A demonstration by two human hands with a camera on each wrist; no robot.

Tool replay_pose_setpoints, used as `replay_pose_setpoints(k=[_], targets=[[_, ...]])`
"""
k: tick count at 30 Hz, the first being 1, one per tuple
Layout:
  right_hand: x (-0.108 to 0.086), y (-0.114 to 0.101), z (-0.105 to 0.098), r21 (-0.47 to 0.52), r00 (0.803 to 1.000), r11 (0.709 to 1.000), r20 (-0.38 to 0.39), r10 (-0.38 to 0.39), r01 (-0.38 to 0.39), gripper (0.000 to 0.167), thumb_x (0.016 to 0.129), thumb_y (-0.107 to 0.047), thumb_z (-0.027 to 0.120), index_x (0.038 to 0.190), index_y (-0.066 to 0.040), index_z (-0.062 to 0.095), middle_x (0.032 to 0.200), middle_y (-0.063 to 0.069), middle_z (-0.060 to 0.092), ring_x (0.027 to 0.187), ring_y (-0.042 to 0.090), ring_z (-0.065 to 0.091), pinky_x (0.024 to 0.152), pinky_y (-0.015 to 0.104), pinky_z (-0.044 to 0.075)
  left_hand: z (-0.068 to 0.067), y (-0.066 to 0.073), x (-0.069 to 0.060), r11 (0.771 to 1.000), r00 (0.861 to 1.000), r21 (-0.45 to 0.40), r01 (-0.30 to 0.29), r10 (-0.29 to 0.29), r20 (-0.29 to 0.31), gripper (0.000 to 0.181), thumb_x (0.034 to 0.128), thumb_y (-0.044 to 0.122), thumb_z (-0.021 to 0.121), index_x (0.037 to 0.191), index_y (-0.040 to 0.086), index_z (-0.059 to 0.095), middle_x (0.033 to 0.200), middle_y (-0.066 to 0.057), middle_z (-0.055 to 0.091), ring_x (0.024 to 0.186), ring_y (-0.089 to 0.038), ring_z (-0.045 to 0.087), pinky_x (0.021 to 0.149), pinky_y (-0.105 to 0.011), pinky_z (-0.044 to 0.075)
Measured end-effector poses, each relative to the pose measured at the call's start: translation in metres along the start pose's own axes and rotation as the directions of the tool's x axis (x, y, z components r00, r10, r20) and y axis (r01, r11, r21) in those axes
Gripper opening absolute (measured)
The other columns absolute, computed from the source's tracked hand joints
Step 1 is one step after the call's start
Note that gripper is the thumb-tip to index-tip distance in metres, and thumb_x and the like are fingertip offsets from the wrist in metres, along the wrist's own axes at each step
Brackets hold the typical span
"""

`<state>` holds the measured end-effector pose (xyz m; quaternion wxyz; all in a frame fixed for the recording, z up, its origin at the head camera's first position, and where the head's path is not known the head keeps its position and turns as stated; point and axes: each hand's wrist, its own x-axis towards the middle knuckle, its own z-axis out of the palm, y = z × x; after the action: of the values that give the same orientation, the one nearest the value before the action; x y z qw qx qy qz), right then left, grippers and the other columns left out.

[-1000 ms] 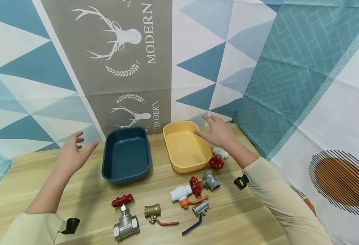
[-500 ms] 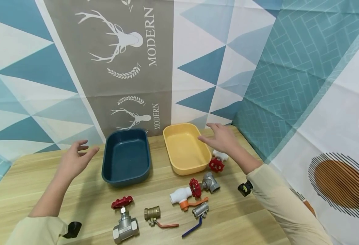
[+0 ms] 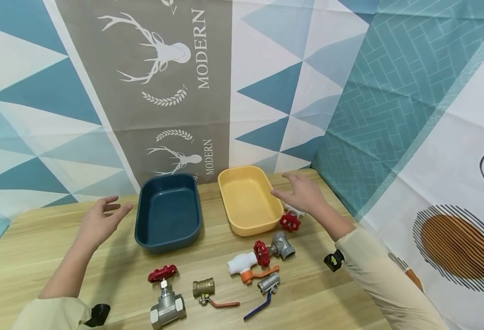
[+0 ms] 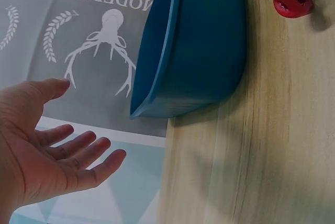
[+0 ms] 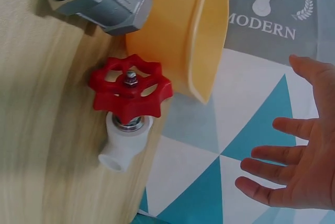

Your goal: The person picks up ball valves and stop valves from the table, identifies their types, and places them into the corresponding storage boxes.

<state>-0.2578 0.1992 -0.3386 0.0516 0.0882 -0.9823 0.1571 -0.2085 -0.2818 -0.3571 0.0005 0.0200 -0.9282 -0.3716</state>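
My left hand [image 3: 99,224] hovers to the left of the dark blue bin [image 3: 168,213], fingers spread and loosely bent, holding nothing. In the left wrist view its palm and fingers [image 4: 78,158] show apart from the bin's wall. On the other side, my right hand [image 3: 303,195] is raised just right of the yellow bin [image 3: 250,199], also holding nothing. Below it lies a white valve with a red handwheel [image 3: 290,221], partly hidden by the hand in the head view. The right wrist view shows this white valve [image 5: 125,143] whole. Both bins look bare inside.
Nearer on the wooden table [image 3: 114,293] lie a steel gate valve [image 3: 167,307], a brass ball valve [image 3: 203,288], a white ball valve with an orange lever [image 3: 242,263], a small blue-levered valve [image 3: 269,283] and a grey valve with a red handwheel [image 3: 282,245]. Patterned cloth [image 3: 266,91] stands behind.
The right hand has moved slightly right and down, away from the yellow bin. The left hand has sunk a little. The bins and valves stay put; the head view shifts slightly.
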Motion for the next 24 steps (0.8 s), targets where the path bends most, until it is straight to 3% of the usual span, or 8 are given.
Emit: replay_pose_setpoints(k=[8,24], targets=[[-0.004,0.006,0.004,0.003,0.999,1.000,0.021,0.027,-0.027,0.077,0.085,-0.063,0.051,0.140,-0.009,0.042,0.139,0.020,0.047,0.124,0.041,0.047,0.097,0.059,0.041,0.005,-0.001,0.001,0.999,0.999,-0.050,0.021,-0.019,0.037,0.085,0.0938,0.055,0.040,0.145,-0.008,0.016,0.139,-0.038,0.032,0.122,-0.053,0.039,0.080,-0.048,0.055],[-0.011,0.023,0.018,0.026,0.999,0.999,0.035,0.041,-0.042,0.076,0.084,-0.060,0.054,0.138,-0.007,0.044,0.138,0.023,0.047,0.126,0.042,0.043,0.098,0.060,0.040,0.016,-0.009,0.001,0.996,0.999,-0.080,0.033,-0.030,0.038,0.082,0.0941,0.052,0.042,0.143,-0.010,0.020,0.137,-0.038,0.035,0.119,-0.052,0.044,0.074,-0.041,0.058]])
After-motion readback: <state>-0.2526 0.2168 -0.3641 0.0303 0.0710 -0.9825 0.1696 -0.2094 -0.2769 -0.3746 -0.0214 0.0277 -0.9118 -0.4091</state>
